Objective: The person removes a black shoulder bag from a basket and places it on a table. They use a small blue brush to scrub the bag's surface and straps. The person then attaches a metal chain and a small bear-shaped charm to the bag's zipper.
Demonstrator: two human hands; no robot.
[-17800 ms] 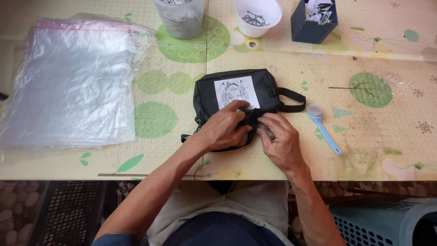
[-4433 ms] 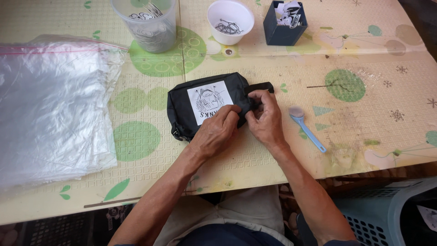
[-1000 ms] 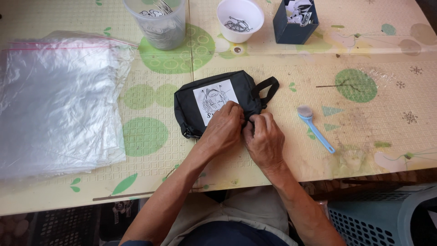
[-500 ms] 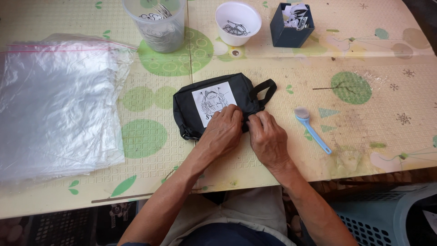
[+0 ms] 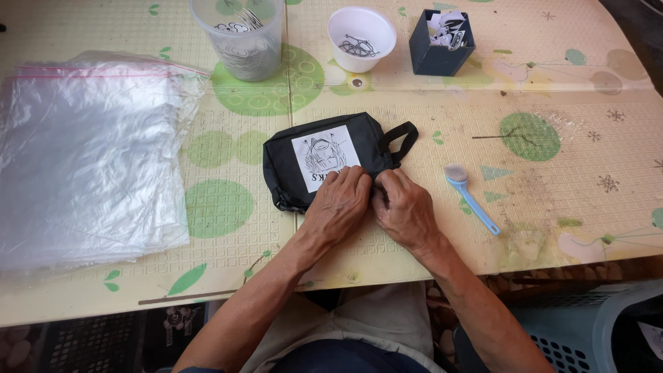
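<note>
On the bench covered in a cream, green-dotted mat, the stack of clear plastic bags lies left. The black fabric pouch has swung slightly since a second ago. Left hand and right hand keep pinching its near edge, fingers pressed together.

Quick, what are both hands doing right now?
Left hand: fingers curled, pressing on the near edge of the black pouch.
Right hand: curled on the same edge; its grip is hidden.
</note>
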